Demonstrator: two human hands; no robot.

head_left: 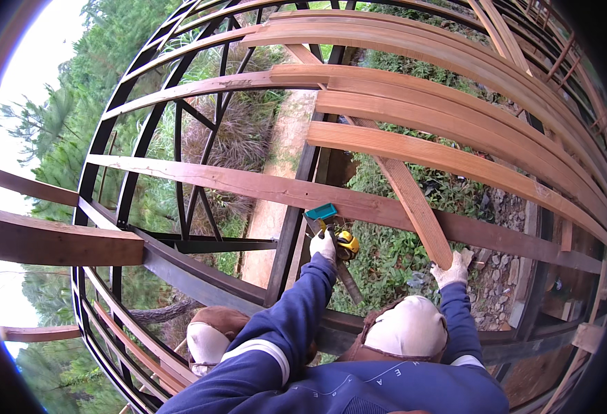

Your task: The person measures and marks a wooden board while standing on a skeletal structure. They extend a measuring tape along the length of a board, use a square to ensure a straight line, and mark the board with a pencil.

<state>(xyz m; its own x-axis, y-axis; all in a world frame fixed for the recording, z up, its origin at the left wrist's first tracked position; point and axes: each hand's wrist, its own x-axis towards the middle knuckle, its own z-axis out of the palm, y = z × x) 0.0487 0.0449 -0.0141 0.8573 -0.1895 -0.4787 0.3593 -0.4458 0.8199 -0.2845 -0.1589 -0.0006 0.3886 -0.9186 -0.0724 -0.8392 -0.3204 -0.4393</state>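
Right hand (453, 270) clasps a wooden plank (414, 205) by its end; left hand (323, 245) curls beside a yellow-and-black tool (348, 245), its grip unclear

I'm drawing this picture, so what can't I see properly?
In the head view:
Left hand: palm hidden by its own back.
Right hand: too small to show each finger's grip on the plank.
Yellow tool: too small for details.
Thick beam: cut off by the left edge.
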